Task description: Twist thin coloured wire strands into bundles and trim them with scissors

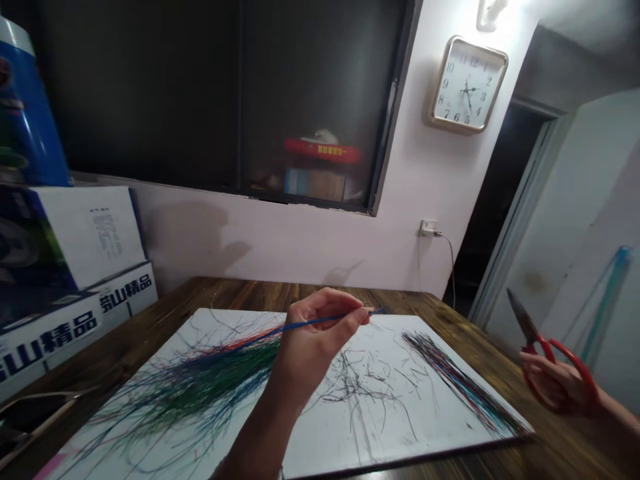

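Note:
My left hand is raised over the middle of the white board, thumb and fingertips pinched on a thin blue strand. The strand runs left across the hand, and a short tip pokes out past the fingertips. Off the board's right side, my right hand grips scissors by their red handles, blades pointing up and left. Beside my left forearm lies a loose heap of long green, blue and red strands. Short dark clippings are scattered under the left hand.
A narrow bundle of strands lies along the board's right side. The board rests on a dark wooden table against the wall. Stacked boxes and a blue container stand at left. A phone-like object lies at the left edge.

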`<state>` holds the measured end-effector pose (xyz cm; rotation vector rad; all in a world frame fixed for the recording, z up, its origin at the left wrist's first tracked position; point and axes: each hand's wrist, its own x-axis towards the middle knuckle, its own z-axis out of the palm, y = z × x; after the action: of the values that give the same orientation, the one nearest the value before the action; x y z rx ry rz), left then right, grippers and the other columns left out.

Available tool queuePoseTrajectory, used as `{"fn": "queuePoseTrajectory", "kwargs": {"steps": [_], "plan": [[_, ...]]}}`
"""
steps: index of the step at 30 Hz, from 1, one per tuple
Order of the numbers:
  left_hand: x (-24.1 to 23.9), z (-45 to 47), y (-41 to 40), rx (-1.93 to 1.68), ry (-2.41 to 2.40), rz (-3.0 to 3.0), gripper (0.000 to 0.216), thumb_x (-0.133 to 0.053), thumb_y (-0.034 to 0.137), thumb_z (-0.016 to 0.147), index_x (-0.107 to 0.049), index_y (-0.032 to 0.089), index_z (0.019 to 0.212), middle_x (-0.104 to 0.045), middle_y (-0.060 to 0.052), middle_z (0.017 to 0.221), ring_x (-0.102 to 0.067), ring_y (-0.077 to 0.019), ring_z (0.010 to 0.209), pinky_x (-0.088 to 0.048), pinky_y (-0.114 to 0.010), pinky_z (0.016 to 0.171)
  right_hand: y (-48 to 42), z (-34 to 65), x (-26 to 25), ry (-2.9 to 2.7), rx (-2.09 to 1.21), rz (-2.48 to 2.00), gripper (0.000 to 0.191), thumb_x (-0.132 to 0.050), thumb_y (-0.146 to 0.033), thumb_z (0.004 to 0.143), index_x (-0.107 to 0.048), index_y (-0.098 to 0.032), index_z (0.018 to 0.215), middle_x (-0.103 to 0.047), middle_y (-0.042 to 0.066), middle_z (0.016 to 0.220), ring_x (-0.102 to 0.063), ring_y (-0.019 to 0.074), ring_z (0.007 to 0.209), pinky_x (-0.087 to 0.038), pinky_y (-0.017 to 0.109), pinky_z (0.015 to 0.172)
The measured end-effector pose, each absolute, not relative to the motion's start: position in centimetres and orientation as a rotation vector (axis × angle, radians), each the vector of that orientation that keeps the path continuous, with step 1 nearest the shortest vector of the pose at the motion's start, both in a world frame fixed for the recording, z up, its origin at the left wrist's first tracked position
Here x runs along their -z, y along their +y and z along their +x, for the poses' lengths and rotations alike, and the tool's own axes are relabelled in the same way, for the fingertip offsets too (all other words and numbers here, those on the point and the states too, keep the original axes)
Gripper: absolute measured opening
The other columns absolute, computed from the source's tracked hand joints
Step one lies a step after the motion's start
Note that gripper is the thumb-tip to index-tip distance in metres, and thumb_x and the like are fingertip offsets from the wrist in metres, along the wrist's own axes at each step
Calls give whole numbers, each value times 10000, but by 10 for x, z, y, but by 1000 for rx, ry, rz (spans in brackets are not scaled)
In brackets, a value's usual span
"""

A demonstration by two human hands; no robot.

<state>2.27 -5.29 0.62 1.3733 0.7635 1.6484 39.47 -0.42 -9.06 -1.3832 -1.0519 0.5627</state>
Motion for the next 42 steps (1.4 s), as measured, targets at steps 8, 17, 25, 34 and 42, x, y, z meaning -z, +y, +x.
{"fn": "queuePoseTrajectory", "kwargs": {"steps": [8, 17, 25, 34, 42], "plan": [[-4, 15, -46, -1670, 815, 1402, 68, -743, 200, 688, -678, 194, 703, -715, 8, 689, -679, -96, 685, -514, -157, 640, -21, 270, 73, -1500, -1024, -1112, 356, -580, -493, 802, -555, -166, 663, -532, 12, 587, -455, 111, 473, -303, 252, 435], [-1, 13, -35, -1655, 931, 1410, 98, -740, 185, 675, -663, 182, 736, -699, 2, 693, -669, -105, 667, -506, -176, 608, -48, 184, 103, -1657, -1370, -630, 220, -423, -191, 740, -542, -195, 925, -486, 8, 672, -442, 163, 624, -397, 315, 654], [10, 28, -26, -1598, 975, 1477, 88, -723, 184, 693, -638, 176, 714, -687, -8, 733, -649, -111, 724, -513, -194, 672, -50, 190, 112, -1591, -1326, -732, 204, -436, -234, 794, -546, -212, 965, -478, 32, 832, -405, 170, 701, -379, 312, 676], [9, 31, -29, -1581, 938, 1458, 103, -720, 203, 696, -631, 175, 741, -684, -23, 764, -649, -134, 729, -526, -238, 676, -49, 194, 120, -1514, -1366, -766, 259, -519, -354, 802, -565, -206, 1010, -504, 46, 846, -444, 188, 740, -396, 324, 714], [13, 31, -27, -1571, 936, 1478, 101, -714, 212, 714, -629, 179, 758, -678, -19, 766, -651, -126, 738, -519, -226, 687, -54, 193, 115, -1594, -1332, -765, 160, -405, -201, 840, -541, -210, 923, -425, 9, 771, -356, 154, 673, -364, 282, 643]]}}
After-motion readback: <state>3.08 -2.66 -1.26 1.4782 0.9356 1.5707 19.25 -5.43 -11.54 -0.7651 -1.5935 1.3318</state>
